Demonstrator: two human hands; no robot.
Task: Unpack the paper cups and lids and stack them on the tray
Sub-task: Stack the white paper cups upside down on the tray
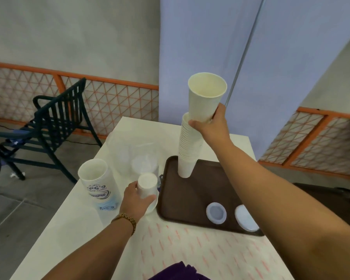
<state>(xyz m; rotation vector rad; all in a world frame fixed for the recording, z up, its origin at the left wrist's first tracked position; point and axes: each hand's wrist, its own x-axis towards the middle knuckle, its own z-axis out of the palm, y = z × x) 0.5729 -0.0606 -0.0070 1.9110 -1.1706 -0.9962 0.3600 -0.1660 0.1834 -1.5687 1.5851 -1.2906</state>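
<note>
A tall stack of white paper cups (187,150) stands upright on the far left part of the brown tray (200,197). My right hand (211,123) grips a single paper cup (205,96) by its base, held just above the top of that stack, mouth up. My left hand (136,199) grips a short stack of cups (148,185) standing upside down on the table beside the tray's left edge. Two white lids (216,213) (246,218) lie on the near part of the tray.
A plastic-wrapped sleeve of cups (98,182) stands on the white table (85,229) to the left. Clear plastic packaging (135,152) lies behind my left hand. A dark chair (55,122) is on the floor at left. A purple cloth (176,272) shows at the bottom edge.
</note>
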